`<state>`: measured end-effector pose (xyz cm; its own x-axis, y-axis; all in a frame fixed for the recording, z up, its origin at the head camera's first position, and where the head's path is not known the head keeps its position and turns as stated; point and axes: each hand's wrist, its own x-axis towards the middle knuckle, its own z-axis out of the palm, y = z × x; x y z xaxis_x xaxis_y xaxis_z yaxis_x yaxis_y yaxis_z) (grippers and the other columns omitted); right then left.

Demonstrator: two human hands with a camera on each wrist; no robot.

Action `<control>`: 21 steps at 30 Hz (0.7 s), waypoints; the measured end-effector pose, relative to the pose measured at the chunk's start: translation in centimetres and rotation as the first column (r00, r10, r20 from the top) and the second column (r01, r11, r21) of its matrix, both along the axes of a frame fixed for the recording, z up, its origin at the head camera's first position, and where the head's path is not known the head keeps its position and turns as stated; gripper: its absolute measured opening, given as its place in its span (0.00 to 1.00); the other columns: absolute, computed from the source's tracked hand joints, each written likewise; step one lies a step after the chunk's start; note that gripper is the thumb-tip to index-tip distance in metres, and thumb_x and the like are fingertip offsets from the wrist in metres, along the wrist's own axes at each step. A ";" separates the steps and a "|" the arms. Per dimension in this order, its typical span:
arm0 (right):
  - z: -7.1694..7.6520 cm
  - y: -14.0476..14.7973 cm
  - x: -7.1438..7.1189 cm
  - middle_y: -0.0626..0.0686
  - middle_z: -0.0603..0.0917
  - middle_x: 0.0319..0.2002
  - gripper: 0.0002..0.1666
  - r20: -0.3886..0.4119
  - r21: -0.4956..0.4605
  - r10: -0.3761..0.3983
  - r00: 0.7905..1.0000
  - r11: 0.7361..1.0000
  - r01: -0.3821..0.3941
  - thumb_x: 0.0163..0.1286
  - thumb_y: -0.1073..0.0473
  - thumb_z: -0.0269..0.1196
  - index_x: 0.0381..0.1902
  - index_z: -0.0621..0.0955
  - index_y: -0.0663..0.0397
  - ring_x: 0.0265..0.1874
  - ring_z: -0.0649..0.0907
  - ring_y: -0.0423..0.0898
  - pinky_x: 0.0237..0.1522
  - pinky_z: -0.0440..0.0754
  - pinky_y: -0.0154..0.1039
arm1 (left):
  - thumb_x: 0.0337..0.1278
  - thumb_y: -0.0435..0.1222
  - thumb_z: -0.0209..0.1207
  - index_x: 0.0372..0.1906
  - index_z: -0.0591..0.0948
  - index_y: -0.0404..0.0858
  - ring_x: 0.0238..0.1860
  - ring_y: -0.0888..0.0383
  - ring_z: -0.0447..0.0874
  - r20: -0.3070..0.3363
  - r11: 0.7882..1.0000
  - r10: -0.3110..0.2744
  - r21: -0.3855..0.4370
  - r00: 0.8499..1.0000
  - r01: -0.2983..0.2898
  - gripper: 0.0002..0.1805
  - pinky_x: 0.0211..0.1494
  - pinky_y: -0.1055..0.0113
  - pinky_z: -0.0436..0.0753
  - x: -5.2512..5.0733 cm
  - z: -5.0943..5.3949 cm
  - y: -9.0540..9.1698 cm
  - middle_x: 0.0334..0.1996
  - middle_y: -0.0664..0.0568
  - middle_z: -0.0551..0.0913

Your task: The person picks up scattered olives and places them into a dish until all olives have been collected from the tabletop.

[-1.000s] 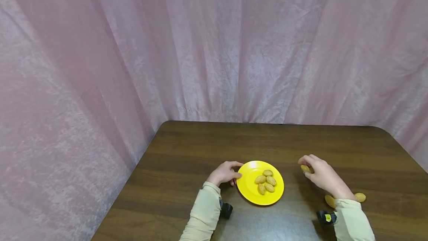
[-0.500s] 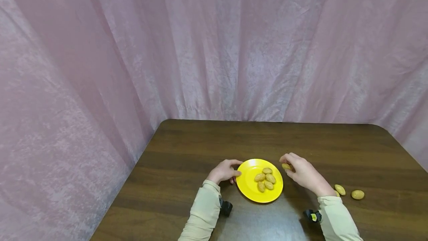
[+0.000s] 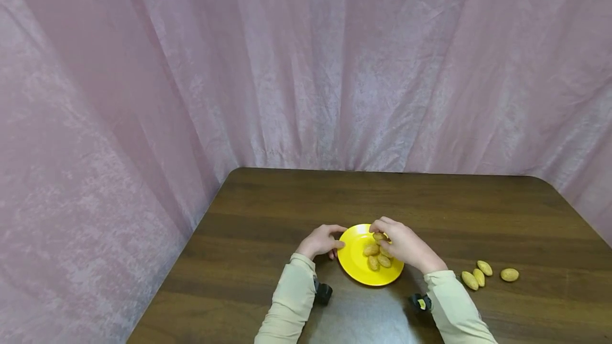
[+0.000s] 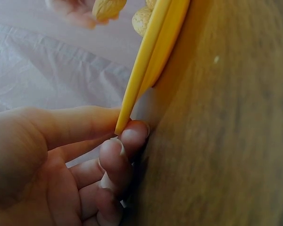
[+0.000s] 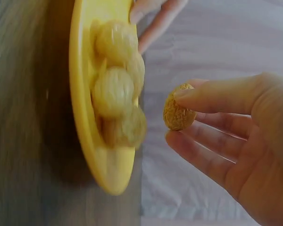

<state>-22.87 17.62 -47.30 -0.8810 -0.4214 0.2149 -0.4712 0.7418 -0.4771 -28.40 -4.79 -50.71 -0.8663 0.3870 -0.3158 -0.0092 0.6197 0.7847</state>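
Note:
A yellow plate [image 3: 354, 263] rests on the table, with several oval, wrinkled tan walnuts [image 3: 370, 250] grouped right of its middle. At its left rim, my left hand [image 3: 319, 242] pinches the edge, thumb above and fingertips below; the left wrist view shows the grip on the plate's rim [image 4: 146, 66] closely. Over the plate's right half, my right hand [image 3: 404, 243] holds one walnut [image 5: 178, 108] between thumb and fingertips, apart from the walnuts [image 5: 114, 92] on the plate in the right wrist view. In the head view this hand partly covers the walnuts beneath it.
More loose walnuts [image 3: 470, 280] lie on the brown wooden table [image 3: 287, 200] to the right of my right forearm; one sits a little apart from the others. A pink curtain [image 3: 306, 68] hangs behind the table and along its left side.
My right hand has moved left with the walnut, from beside the loose walnuts to over the plate. The loose walnuts are now uncovered. My left hand stays on the plate's rim.

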 end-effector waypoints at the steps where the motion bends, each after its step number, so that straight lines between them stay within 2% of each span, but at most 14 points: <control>1: 0.0 -0.3 0.0 0.49 0.81 0.37 0.14 0.006 0.002 0.011 1.000 1.000 -0.011 0.58 0.73 0.65 0.42 0.80 0.58 0.36 0.80 0.44 0.42 0.84 0.41 | 0.59 0.35 0.62 0.61 0.78 0.43 0.15 0.59 0.73 -0.001 1.000 0.001 0.002 1.000 -0.001 0.23 0.24 0.71 0.78 0.0 0.1 0.0 0.18 0.51 0.77; 6: 0.2 -2.0 0.0 0.49 0.81 0.38 0.14 0.050 0.009 0.065 0.997 0.998 -0.066 0.61 0.70 0.65 0.45 0.79 0.59 0.35 0.80 0.43 0.41 0.84 0.39 | 0.59 0.35 0.62 0.60 0.79 0.42 0.14 0.59 0.73 -0.003 1.000 -0.002 0.003 1.000 0.002 0.22 0.24 0.71 0.78 0.0 0.2 0.0 0.18 0.51 0.77; 13: -0.1 -3.8 -0.1 0.51 0.84 0.39 0.11 0.002 0.070 0.160 0.987 0.985 -0.160 0.62 0.69 0.65 0.43 0.81 0.58 0.36 0.82 0.45 0.43 0.84 0.41 | 0.60 0.35 0.62 0.61 0.78 0.43 0.14 0.60 0.73 -0.003 1.000 -0.010 -0.002 1.000 0.010 0.22 0.23 0.72 0.77 -0.1 0.2 -0.1 0.18 0.52 0.77; 16: -0.4 -4.2 0.0 0.51 0.84 0.39 0.11 0.028 0.090 0.173 0.984 0.980 -0.175 0.61 0.68 0.65 0.42 0.81 0.57 0.35 0.82 0.43 0.43 0.84 0.39 | 0.60 0.35 0.62 0.61 0.78 0.43 0.14 0.60 0.73 -0.007 1.000 -0.014 -0.009 1.000 0.014 0.22 0.24 0.72 0.78 0.0 0.2 -0.1 0.17 0.52 0.77; 21: -0.8 -4.2 0.3 0.49 0.83 0.34 0.10 0.006 0.120 0.195 0.981 0.974 -0.194 0.59 0.68 0.66 0.40 0.82 0.56 0.29 0.78 0.40 0.37 0.81 0.33 | 0.60 0.35 0.62 0.61 0.78 0.43 0.15 0.60 0.73 -0.015 1.000 -0.017 -0.010 1.000 0.017 0.22 0.24 0.72 0.77 0.1 0.4 -0.1 0.16 0.52 0.76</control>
